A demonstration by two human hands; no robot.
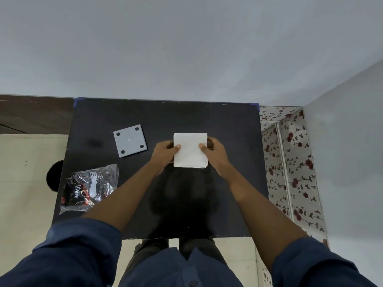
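A stack of white square paper napkins (190,157) is held over the middle of the black table (228,183). My left hand (164,152) grips its left edge, thumb on top and fingers underneath. My right hand (214,152) grips the right edge the same way. The stack's lower edge shows several layers.
A grey square plate with four dark round feet (130,140) lies to the left of the napkins. A clear plastic packet with black and red print (89,188) sits near the table's left front edge. A grey wall runs behind; flowered fabric (290,162) is to the right.
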